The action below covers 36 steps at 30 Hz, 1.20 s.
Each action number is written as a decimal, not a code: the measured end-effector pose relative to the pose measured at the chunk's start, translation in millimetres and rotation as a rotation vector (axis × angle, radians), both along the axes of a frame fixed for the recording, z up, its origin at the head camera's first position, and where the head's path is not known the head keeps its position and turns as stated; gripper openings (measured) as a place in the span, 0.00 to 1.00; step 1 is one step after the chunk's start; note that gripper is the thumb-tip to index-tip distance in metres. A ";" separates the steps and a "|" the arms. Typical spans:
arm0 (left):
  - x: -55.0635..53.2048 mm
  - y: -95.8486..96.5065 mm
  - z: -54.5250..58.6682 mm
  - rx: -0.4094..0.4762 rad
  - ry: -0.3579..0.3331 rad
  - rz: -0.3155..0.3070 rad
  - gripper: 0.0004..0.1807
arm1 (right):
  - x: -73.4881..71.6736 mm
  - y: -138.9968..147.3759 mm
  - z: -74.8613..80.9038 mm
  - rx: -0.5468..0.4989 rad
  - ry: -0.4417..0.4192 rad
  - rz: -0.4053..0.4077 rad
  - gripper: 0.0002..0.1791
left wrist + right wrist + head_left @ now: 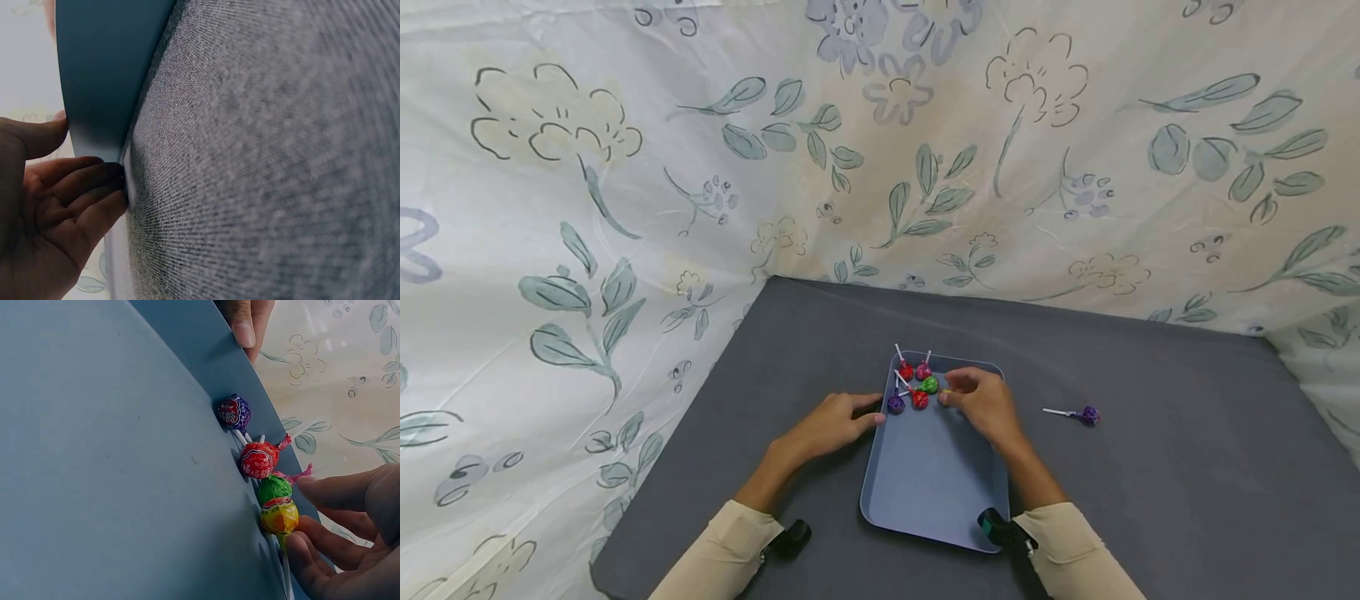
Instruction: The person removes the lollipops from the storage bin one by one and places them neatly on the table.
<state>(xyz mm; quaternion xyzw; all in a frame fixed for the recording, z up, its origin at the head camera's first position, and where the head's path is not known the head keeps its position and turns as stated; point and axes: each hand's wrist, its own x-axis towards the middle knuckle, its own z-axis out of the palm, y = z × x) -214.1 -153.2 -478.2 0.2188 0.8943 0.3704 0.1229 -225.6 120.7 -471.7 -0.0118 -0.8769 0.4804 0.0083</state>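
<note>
A blue-grey tray [932, 483] lies on the dark cloth, with several wrapped lollipops at its far end. My left hand [838, 423] holds the tray's left side, thumb over the rim and fingers along the outer wall [94, 81]. At the tray's far right, my right hand [988, 404] pinches a yellow lollipop [280, 517] low on its wrapper, its white stick pointing down in the right wrist view. Right beside it sit a green lollipop [275, 486], a red lollipop [258, 459] and a purple lollipop [234, 412]. Behind these lie another red lollipop [906, 371] and a pink lollipop [923, 370].
On the cloth right of the tray lies another purple lollipop [1090, 416], its stick pointing left. The dark grey table cloth [1187, 467] reaches back to a floral curtain [1037, 167], which also hangs along the left side.
</note>
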 end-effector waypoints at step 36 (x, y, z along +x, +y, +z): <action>-1.8 -0.1 -5.0 0.000 -0.009 0.008 0.30 | 10.0 -6.7 7.7 0.088 0.086 0.065 0.15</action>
